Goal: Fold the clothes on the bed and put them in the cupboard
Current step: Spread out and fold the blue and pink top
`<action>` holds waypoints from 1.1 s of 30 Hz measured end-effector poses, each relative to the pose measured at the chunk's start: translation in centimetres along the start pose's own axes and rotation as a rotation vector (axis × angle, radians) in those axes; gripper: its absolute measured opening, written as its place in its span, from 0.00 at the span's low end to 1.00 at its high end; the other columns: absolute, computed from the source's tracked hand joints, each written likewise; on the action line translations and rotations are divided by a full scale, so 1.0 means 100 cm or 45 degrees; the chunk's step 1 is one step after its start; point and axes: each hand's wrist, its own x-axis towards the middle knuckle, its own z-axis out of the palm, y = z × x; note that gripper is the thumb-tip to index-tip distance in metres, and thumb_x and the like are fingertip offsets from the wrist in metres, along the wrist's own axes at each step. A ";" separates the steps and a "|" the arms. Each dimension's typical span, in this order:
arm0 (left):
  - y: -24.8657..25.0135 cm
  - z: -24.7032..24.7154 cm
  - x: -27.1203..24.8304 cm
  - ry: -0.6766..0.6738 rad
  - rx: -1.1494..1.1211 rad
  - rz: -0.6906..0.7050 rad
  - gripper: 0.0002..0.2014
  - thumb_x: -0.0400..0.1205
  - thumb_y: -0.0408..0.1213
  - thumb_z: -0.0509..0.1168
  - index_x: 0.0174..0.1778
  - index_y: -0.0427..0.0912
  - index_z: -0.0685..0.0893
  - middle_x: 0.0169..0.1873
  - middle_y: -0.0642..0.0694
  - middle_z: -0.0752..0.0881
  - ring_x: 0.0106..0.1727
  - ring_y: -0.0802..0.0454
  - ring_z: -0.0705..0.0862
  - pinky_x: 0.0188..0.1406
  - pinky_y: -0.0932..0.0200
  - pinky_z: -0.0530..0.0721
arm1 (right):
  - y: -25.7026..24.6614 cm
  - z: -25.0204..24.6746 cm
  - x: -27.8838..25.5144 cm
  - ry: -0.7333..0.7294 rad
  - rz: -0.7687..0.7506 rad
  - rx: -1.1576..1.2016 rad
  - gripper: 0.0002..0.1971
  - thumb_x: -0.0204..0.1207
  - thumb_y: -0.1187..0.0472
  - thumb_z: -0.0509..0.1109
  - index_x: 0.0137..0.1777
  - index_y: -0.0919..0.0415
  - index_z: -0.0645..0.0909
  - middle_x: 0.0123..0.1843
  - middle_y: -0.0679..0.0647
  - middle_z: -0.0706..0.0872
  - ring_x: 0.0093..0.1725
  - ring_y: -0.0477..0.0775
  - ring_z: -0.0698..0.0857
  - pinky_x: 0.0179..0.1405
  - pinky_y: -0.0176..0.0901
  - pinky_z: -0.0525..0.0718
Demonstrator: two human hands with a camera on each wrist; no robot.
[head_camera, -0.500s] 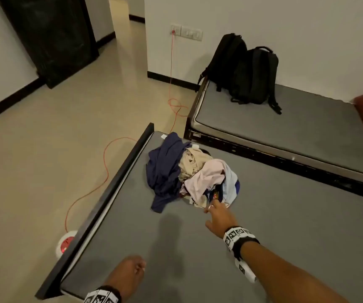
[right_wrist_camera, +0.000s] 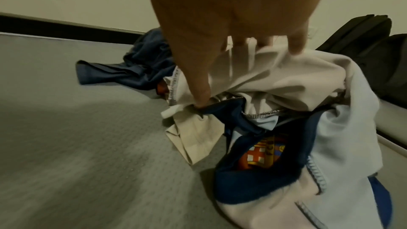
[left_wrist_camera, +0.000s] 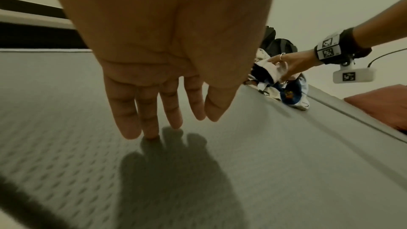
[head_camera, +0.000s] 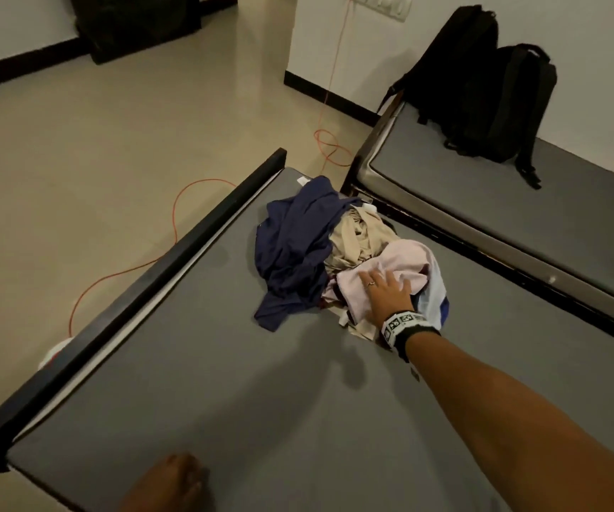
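Observation:
A loose pile of clothes lies on the grey mattress [head_camera: 298,400]: a navy garment [head_camera: 290,249], a beige one [head_camera: 357,238], a pale pink one [head_camera: 397,260] and a light blue and white piece [head_camera: 436,293]. My right hand [head_camera: 384,284] lies on top of the pink garment [right_wrist_camera: 275,79], fingers over its top fold and thumb tucked under its edge, so it pinches the cloth. A crested dark blue garment [right_wrist_camera: 262,154] sits below. My left hand [left_wrist_camera: 158,121] is flat, fingers straight, fingertips on the mattress at the near edge [head_camera: 172,482].
A black bed rail [head_camera: 150,282] runs along the left side. A second bed [head_camera: 519,201] to the right carries two black backpacks [head_camera: 482,86] and an orange-red pillow [left_wrist_camera: 383,104]. An orange cable [head_camera: 172,223] loops over the floor to a reel [head_camera: 54,352].
My right hand has moved forward from the near edge of the pile onto the pink garment and closed round its fold. The view has come closer. My left hand stays at the near edge.

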 end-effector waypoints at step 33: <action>0.141 0.091 -0.115 0.502 0.519 -0.520 0.17 0.82 0.51 0.70 0.66 0.59 0.80 0.67 0.57 0.79 0.65 0.56 0.79 0.65 0.62 0.76 | 0.053 0.077 0.030 0.164 -0.627 0.057 0.41 0.64 0.29 0.76 0.73 0.52 0.77 0.75 0.64 0.72 0.70 0.67 0.79 0.69 0.55 0.78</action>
